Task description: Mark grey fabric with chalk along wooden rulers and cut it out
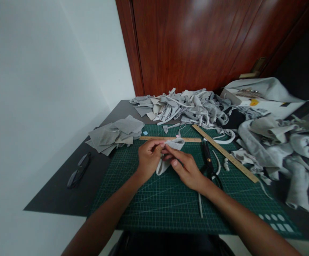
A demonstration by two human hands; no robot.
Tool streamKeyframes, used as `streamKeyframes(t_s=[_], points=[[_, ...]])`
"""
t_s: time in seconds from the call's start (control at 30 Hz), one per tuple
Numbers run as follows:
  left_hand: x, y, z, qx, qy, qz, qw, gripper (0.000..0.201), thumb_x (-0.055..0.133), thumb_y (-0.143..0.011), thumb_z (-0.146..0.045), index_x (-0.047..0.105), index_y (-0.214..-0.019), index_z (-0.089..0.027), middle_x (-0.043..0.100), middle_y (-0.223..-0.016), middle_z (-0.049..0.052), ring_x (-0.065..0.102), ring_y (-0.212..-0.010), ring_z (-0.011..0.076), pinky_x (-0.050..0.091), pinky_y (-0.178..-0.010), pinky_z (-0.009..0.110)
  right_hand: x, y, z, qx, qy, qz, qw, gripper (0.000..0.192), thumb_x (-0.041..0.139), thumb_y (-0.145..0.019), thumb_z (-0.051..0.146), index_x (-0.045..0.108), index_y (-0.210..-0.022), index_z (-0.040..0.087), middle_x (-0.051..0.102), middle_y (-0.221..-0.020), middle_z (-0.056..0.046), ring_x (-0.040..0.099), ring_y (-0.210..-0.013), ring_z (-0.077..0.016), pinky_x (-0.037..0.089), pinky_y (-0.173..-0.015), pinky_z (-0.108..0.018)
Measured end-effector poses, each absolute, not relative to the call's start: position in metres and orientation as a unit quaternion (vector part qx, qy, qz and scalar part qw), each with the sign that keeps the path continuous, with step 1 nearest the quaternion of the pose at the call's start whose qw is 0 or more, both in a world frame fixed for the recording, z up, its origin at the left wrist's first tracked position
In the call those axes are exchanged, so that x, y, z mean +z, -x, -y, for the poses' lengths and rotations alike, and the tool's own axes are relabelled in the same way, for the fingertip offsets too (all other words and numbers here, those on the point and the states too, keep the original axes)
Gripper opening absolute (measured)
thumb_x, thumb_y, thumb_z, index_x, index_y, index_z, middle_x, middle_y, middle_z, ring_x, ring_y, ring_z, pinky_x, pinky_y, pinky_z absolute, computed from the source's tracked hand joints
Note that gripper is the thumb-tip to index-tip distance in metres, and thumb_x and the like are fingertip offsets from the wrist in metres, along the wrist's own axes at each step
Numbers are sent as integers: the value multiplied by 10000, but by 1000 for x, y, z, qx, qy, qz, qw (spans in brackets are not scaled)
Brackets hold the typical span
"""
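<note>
A folded piece of light grey fabric (176, 143) is held above the green cutting mat (154, 206), its lower part hanging in a loop. My left hand (149, 156) pinches it between thumb and fingers. Close against the left, my right hand (186, 168) also grips the fabric, fingertips meeting at the same spot. My fingers partly hide the cloth. Behind the hands a short wooden ruler (194, 139) lies across the mat. Black-handled scissors (208, 160) rest just right of my right hand, partly covered by the forearm.
A longer wooden ruler (225, 153) lies slantwise at right. Flat fabric pieces (117, 132) are stacked at left, near eyeglasses (79, 170). Fabric scraps (181, 105) heap along the back, with more crumpled cloth (274, 145) at right. A white box (268, 105) stands behind, before a wooden door (191, 42).
</note>
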State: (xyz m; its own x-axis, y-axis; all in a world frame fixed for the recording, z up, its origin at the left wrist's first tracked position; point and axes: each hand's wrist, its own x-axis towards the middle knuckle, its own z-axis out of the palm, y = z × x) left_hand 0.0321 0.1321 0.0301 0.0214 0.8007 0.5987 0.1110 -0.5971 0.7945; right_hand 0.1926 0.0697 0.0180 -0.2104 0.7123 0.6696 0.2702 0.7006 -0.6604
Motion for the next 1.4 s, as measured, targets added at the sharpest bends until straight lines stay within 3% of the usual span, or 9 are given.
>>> streamKeyframes(t_s=[0.17,0.3,0.4,0.5,0.6,0.8,1.07,1.23,1.4], points=[[32,-27,-141,618,-652,-366,245,122,669,-872,-204,786,-842,-218,800,-883,29,739,-831,181,572,-800,305,33,-210,-76,95,371,719,580,192,636,-1004,298,745,-1160,272,747,-949,-48,707,-880,-217,583,-821,-380],[34,-20,-146,614,-671,-344,232,119,669,-877,-219,786,-858,-219,804,-910,26,739,-858,181,562,-820,305,38,-233,-93,89,390,705,586,192,585,-1022,281,760,-1101,290,704,-1192,-85,662,-1170,-263,527,-1026,-478],[36,-15,-149,608,-687,-330,223,114,677,-889,-251,786,-873,-224,800,-912,21,731,-864,180,544,-828,305,38,-245,-99,135,390,748,520,195,601,-1019,337,750,-1135,288,602,-1443,-108,559,-1373,-298,427,-1154,-544],[37,-11,-153,598,-699,-312,237,116,674,-900,-275,777,-889,-223,788,-906,20,719,-853,177,530,-811,299,38,-249,-98,164,375,800,438,374,732,-936,423,691,-1274,268,468,-1601,-149,429,-1496,-340,360,-1202,-580],[39,-8,-154,579,-710,-295,273,121,665,-905,-281,767,-877,-222,776,-895,27,712,-850,180,533,-812,296,40,-249,-94,168,359,820,412,388,731,-928,486,708,-1241,258,534,-1547,-160,476,-1455,-352,372,-1183,-597],[43,-6,-154,551,-711,-304,314,105,691,-873,-251,788,-833,-240,781,-892,43,710,-841,199,533,-855,311,45,-248,-97,205,347,792,458,265,543,-1056,397,777,-1098,280,771,-1153,-79,699,-1167,-264,508,-1076,-508],[42,-7,-157,572,-662,-304,377,44,761,-827,-259,772,-812,-220,758,-838,29,682,-794,178,508,-768,265,37,-245,-101,224,357,779,465,225,608,-1023,390,764,-1144,281,756,-1217,-87,686,-1183,-270,499,-1099,-528],[32,-13,-167,650,-449,-300,535,188,839,-792,-302,708,-854,-182,698,-763,-9,618,-675,129,491,-692,238,21,-231,-100,346,342,678,552,426,667,-990,418,550,-1385,310,652,-1356,-101,680,-1184,-242,556,-1052,-493],[21,-9,-179,609,-277,-333,665,139,768,-869,-222,648,-836,-161,689,-750,-15,634,-642,129,545,-745,275,-2,-206,-92,297,352,740,489,730,874,-801,403,453,-1386,285,572,-1354,-125,637,-1193,-283,579,-1025,-512]])
